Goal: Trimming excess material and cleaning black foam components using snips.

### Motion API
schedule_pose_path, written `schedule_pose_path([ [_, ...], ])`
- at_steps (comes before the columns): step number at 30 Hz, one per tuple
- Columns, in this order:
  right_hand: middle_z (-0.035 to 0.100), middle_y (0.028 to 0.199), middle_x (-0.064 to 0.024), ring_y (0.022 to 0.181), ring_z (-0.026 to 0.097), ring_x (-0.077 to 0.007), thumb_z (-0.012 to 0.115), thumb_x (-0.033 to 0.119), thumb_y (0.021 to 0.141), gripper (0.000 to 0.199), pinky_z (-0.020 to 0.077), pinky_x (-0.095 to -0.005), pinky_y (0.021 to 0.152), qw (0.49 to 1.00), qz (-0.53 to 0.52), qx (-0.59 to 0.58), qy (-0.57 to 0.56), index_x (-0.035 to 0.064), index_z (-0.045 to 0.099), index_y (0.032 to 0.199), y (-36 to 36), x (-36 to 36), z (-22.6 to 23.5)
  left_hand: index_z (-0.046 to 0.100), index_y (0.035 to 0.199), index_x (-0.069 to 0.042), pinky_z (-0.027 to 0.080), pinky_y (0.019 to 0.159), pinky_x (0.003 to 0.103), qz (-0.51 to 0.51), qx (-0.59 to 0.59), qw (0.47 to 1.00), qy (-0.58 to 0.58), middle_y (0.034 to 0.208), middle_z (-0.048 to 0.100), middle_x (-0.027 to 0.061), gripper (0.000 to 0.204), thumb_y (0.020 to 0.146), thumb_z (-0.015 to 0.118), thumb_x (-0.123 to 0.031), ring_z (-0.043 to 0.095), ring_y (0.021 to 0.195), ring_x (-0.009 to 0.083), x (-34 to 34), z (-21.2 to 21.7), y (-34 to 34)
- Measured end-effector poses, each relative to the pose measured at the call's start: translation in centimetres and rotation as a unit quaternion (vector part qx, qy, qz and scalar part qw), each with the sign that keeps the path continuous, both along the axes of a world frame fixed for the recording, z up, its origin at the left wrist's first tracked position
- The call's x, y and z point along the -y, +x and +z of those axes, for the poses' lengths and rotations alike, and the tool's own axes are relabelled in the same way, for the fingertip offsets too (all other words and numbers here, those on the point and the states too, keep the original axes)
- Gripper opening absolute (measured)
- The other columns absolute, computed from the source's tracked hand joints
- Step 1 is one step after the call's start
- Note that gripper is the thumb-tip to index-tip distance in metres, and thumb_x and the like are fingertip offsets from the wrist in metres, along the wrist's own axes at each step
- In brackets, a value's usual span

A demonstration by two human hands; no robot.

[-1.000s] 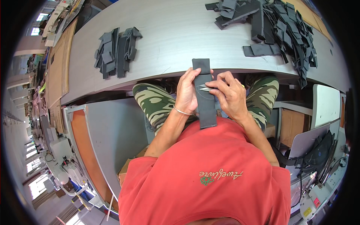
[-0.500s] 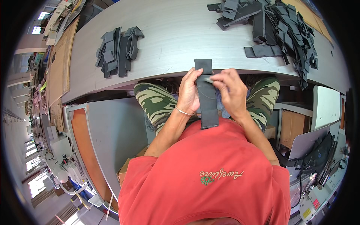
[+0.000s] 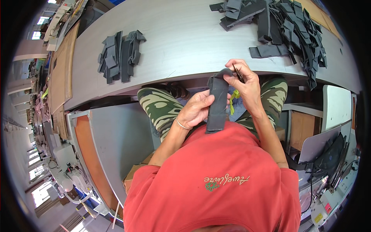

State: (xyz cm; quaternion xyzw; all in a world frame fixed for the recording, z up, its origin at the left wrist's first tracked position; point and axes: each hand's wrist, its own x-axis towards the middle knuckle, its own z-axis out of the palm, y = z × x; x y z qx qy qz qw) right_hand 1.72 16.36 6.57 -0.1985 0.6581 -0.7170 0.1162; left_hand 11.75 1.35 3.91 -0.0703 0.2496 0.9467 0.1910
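A dark grey fabric strip hangs lengthwise in front of my red shirt, just off the table's near edge. My left hand is closed around its middle from the left, thumb on top. At the far end, my right hand pinches the strip's curled tip between thumb and fingers. Small dark thread snips are tucked in that same hand, blades pointing away from me. A yellow-green ribbon dangles below the right hand, beside the strip; what it is tied to is hidden.
On the table, a small stack of similar grey strips lies at the left. A larger heap of strips covers the far right, some overhanging the edge. Below stand a grey cabinet panel at left and a black bag at right.
My right hand has moved up to the strip's far end and now grips it, with the snips and ribbon showing. The left hand has slid nearer to me along the strip.
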Motion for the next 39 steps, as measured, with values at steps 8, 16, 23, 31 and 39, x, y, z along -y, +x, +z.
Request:
schedule_pose_path([
  [8, 0.058, 0.081, -0.0073, 0.078, 0.051, -0.0111, 0.051, 0.015, 0.083, 0.009, 0.0391, -0.024, 0.075, 0.959, 0.148, 0.169, -0.172, 0.0051, 0.052, 0.083, 1.6, -2.6, -1.1, 0.051, 0.118, -0.001, 0.051, 0.089, 0.032, 0.031, 0.037, 0.995, -0.082, 0.11, 0.059, 0.0104, 0.052, 0.074, 0.077, -0.009, 0.059, 0.102, 0.0191, 1.8, 0.1, 0.3],
  [16, 0.04, 0.072, 0.006, 0.067, 0.035, -0.0045, 0.069, 0.009, 0.077, 0.045, 0.0317, -0.0196, 0.061, 0.99, 0.099, 0.078, 0.058, 0.004, 0.058, 0.12, 2.4, -1.4, 0.2, 0.053, 0.111, -0.004, 0.045, 0.091, 0.03, 0.063, -0.247, 0.743, -0.618, 0.109, 0.057, 0.0075, 0.05, 0.068, 0.076, 0.002, 0.055, 0.103, 0.0158, 1.0, 4.4, -1.3],
  [23, 0.046, 0.062, 0.0086, 0.054, 0.034, 0.0002, 0.056, 0.0, 0.08, 0.019, 0.0257, -0.0194, 0.047, 0.986, 0.003, 0.164, 0.041, 0.0013, 0.067, 0.095, 2.2, -1.9, -0.6, 0.057, 0.107, -0.006, 0.043, 0.091, 0.037, 0.13, -0.355, 0.622, -0.686, 0.104, 0.057, 0.0102, 0.046, 0.064, 0.06, 0.01, 0.05, 0.109, 0.03, 1.4, 3.6, -2.1],
  [31, 0.048, 0.068, 0.0076, 0.057, 0.038, 0.0, 0.055, -0.002, 0.078, 0.017, 0.0287, -0.019, 0.05, 0.99, 0.021, 0.136, 0.002, 0.0022, 0.064, 0.092, 3.4, -1.1, 0.1, 0.061, 0.115, -0.01, 0.039, 0.069, 0.023, 0.315, -0.19, 0.63, -0.683, 0.09, 0.042, 0.0003, 0.03, 0.087, 0.066, -0.02, 0.044, 0.083, 0.0095, -0.6, 0.7, -1.9],
  [39, 0.053, 0.084, 0.0003, 0.08, 0.053, -0.0068, 0.051, -0.007, 0.073, 0.02, 0.0415, -0.0212, 0.071, 0.994, 0.058, 0.038, -0.087, 0.0015, 0.06, 0.089, 3.8, -0.5, -0.7, 0.055, 0.108, 0.0, 0.05, 0.08, 0.033, 0.232, 0.077, 0.952, -0.185, 0.099, 0.062, 0.0091, 0.038, 0.093, 0.056, -0.035, 0.061, 0.088, 0.0162, -1.5, 1.6, -1.7],
])
